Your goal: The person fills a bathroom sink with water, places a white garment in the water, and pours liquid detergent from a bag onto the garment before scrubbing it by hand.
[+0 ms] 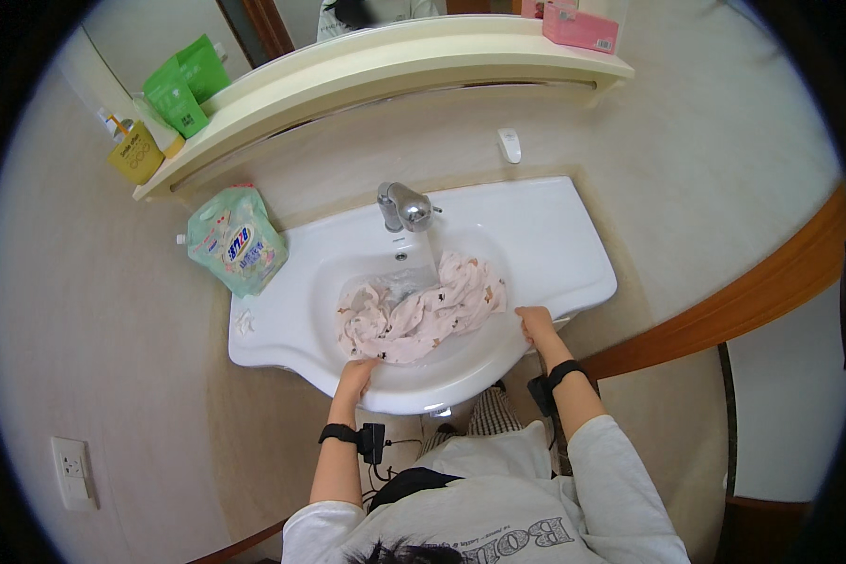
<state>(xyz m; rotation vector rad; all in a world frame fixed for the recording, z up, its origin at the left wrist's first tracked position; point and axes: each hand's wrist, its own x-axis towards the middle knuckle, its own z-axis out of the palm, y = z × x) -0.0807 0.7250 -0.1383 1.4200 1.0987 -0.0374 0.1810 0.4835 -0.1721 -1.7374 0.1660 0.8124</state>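
A pale pink cloth [423, 317] with small printed figures lies bunched and wet in the white washbasin [578, 261]. Water [409, 282] shows around it, below the chrome faucet [410, 208]. My left hand [358, 378] rests at the basin's front rim, close to the near edge of the cloth; its fingertips are partly hidden, so contact with the cloth is unclear. Over at the right of the bowl, my right hand [536, 324] is on the rim with its fingers curled, apart from the cloth. Neither hand visibly lifts anything.
A green detergent pouch [236, 240] stands on the basin's left ledge, with a crumpled white scrap [244, 323] nearby. Above runs a cream shelf [395, 60] holding a yellow cup [137, 154], green packs [187, 84] and a pink box [579, 28]. Black wrist devices [372, 443] trail cables.
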